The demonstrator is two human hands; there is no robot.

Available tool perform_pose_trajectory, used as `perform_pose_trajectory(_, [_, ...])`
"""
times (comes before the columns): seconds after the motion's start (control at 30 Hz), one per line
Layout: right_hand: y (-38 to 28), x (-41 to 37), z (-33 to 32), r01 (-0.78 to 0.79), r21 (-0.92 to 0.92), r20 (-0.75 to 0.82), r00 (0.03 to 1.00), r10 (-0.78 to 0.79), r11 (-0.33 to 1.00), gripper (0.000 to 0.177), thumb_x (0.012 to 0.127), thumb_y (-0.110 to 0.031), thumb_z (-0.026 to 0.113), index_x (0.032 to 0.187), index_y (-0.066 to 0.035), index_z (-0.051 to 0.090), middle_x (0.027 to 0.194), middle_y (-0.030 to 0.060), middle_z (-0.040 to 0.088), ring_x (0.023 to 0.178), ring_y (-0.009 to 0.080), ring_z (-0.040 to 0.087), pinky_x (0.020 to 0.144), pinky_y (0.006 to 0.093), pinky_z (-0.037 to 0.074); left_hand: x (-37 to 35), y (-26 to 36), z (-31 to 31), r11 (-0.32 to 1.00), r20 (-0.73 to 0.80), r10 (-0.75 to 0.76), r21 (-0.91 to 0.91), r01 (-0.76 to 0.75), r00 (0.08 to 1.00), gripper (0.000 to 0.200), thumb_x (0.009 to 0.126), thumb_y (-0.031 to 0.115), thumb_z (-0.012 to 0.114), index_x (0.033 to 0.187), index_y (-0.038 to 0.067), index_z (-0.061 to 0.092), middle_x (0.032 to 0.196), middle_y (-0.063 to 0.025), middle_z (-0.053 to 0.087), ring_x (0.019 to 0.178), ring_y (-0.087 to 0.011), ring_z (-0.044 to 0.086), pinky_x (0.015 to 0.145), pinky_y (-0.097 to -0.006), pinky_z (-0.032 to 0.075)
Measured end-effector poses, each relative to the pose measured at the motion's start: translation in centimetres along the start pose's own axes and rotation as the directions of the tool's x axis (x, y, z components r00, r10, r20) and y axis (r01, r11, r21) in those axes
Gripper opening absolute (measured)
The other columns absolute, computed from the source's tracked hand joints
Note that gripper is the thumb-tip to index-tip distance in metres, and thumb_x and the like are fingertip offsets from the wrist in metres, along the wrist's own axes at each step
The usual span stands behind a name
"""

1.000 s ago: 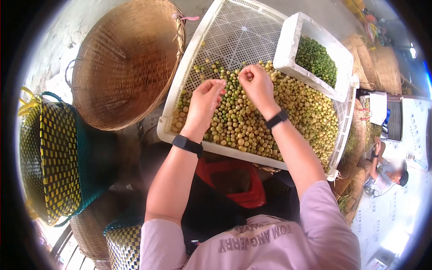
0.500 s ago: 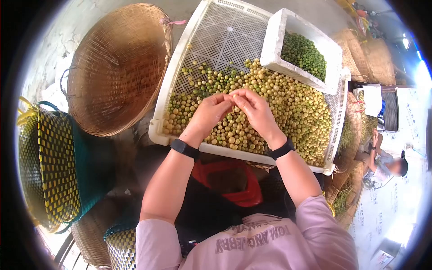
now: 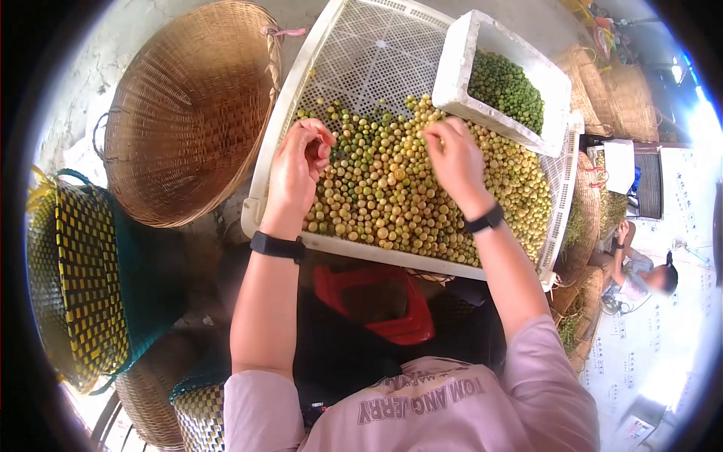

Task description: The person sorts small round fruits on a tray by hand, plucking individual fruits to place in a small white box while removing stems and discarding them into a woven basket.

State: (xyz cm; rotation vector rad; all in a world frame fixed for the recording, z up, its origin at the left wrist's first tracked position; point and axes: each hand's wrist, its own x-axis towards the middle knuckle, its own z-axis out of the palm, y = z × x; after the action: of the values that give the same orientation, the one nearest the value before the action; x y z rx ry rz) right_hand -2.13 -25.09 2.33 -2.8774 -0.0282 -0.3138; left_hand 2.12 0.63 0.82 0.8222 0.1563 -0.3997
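Note:
Small round yellow-green fruits (image 3: 384, 200) cover much of a white perforated plastic tray (image 3: 384, 71). Over the tray's left side is my left hand (image 3: 301, 166), its fingers curled in toward the palm; whatever they hold is hidden. My right hand (image 3: 459, 162) hovers above the fruit further right, thumb and fingers pinched together. I cannot make out what is in that pinch. A white foam box (image 3: 493, 117) sits tilted on the tray's right side, close to my right hand, and holds small green fruits (image 3: 508, 90).
A large wicker basket (image 3: 184, 113) stands left of the tray, with a yellow-and-black woven basket (image 3: 90, 279) below it. Under the tray's front edge is a red plastic stool (image 3: 399, 328). More baskets (image 3: 610, 98) line the right, where another person (image 3: 640, 275) sits.
My hands were together over the middle of the tray and have separated. The left moved left and the right moved right and slightly up.

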Motion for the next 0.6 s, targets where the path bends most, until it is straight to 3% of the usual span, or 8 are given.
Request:
perform_pose_trajectory(0.1, [-2.0, 3.1, 4.1, 0.015, 0.065, 0.115, 0.993, -0.023, 0.998, 0.012, 0.091, -0.019, 0.059, 0.095, -0.010, 0.067, 0.099, 0.0036, 0.062, 0.094, 0.0172, 0.059, 0.081, 0.0318, 0.050, 0.2, 0.3, -0.5, 0.998, -0.027, 0.058, -0.036, -0.059, 0.998, 0.013, 0.094, 0.017, 0.046, 0.087, 0.007, 0.051, 0.080, -0.0043, 0.053, 0.065, -0.0093, 0.043, 0.057, -0.0220, 0.035])
perform_pose_trajectory(0.13, [-2.3, 3.7, 5.3, 0.052, 0.092, 0.103, 0.993, -0.062, 0.994, 0.016, 0.092, -0.022, 0.058, 0.099, -0.010, 0.067, 0.104, 0.0042, 0.061, 0.103, 0.0193, 0.057, 0.094, 0.0365, 0.045, 0.1, 0.6, -0.6, 0.996, -0.024, 0.064, -0.062, -0.065, 0.998, 0.015, 0.093, 0.020, 0.046, 0.083, 0.008, 0.047, 0.080, -0.0047, 0.052, 0.065, -0.0098, 0.043, 0.057, -0.0220, 0.034])
perform_pose_trajectory(0.17, [-2.3, 4.0, 6.1, 0.180, 0.055, 0.050, 0.982, -0.182, 0.982, 0.018, 0.092, -0.021, 0.057, 0.102, -0.009, 0.066, 0.109, 0.0044, 0.061, 0.107, 0.0195, 0.056, 0.097, 0.0384, 0.044, 0.2, 0.8, -0.8, 0.996, -0.030, 0.065, -0.060, -0.067, 0.997, 0.015, 0.093, 0.020, 0.046, 0.083, 0.008, 0.047, 0.080, -0.0047, 0.052, 0.065, -0.0098, 0.043, 0.057, -0.0220, 0.034])
perform_pose_trajectory(0.27, [-1.2, 4.7, 6.4, 0.234, -0.003, 0.117, 0.966, -0.232, 0.972, 0.017, 0.092, -0.018, 0.056, 0.100, -0.008, 0.066, 0.109, 0.0055, 0.061, 0.106, 0.0208, 0.056, 0.095, 0.0378, 0.046, 0.2, 1.3, -1.1, 0.991, -0.093, 0.005, -0.131, -0.017, 0.996, 0.016, 0.092, 0.019, 0.047, 0.081, 0.007, 0.045, 0.078, -0.0051, 0.049, 0.064, -0.0098, 0.042, 0.055, -0.0221, 0.033])
perform_pose_trajectory(0.33, [-0.1, 4.9, 5.5, 0.009, -0.059, 0.149, 0.989, 0.000, 0.998, 0.014, 0.091, -0.016, 0.055, 0.095, -0.008, 0.066, 0.103, 0.0076, 0.061, 0.101, 0.0225, 0.058, 0.090, 0.0383, 0.048, 0.2, 1.5, -1.4, 0.989, -0.084, -0.002, -0.148, -0.010, 0.996, 0.016, 0.092, 0.019, 0.047, 0.081, 0.007, 0.045, 0.078, -0.0051, 0.049, 0.064, -0.0097, 0.041, 0.055, -0.0220, 0.033])
perform_pose_trajectory(0.37, [0.3, 4.4, 4.6, 0.055, -0.182, 0.083, 0.996, -0.040, 0.982, 0.012, 0.090, -0.014, 0.055, 0.091, -0.007, 0.065, 0.094, 0.0091, 0.061, 0.094, 0.0255, 0.060, 0.082, 0.0385, 0.051, 0.2, 1.5, -1.5, 0.987, -0.071, -0.010, -0.159, -0.001, 0.997, 0.016, 0.092, 0.019, 0.047, 0.081, 0.007, 0.045, 0.077, -0.0050, 0.049, 0.064, -0.0097, 0.041, 0.054, -0.0219, 0.033])
perform_pose_trajectory(0.43, [0.5, 4.0, 4.2, 0.028, -0.216, 0.089, 0.996, -0.009, 0.976, 0.011, 0.090, -0.015, 0.057, 0.089, -0.007, 0.064, 0.091, 0.0084, 0.060, 0.090, 0.0276, 0.061, 0.077, 0.0398, 0.052, 0.3, 1.4, -1.6, 0.987, -0.072, -0.015, -0.162, 0.003, 0.997, 0.017, 0.092, 0.019, 0.047, 0.081, 0.007, 0.046, 0.077, -0.0050, 0.049, 0.064, -0.0096, 0.041, 0.054, -0.0218, 0.033])
perform_pose_trajectory(0.6, [-0.4, 5.2, 5.1, -0.084, 0.020, 0.082, 0.993, 0.082, 0.996, 0.011, 0.089, -0.019, 0.060, 0.088, -0.008, 0.063, 0.092, 0.0080, 0.060, 0.088, 0.0281, 0.061, 0.075, 0.0403, 0.052, 0.3, 1.2, -1.4, 0.989, -0.077, -0.040, -0.143, 0.029, 0.996, 0.017, 0.091, 0.019, 0.049, 0.080, 0.006, 0.048, 0.078, -0.0048, 0.050, 0.063, -0.0093, 0.042, 0.054, -0.0215, 0.033])
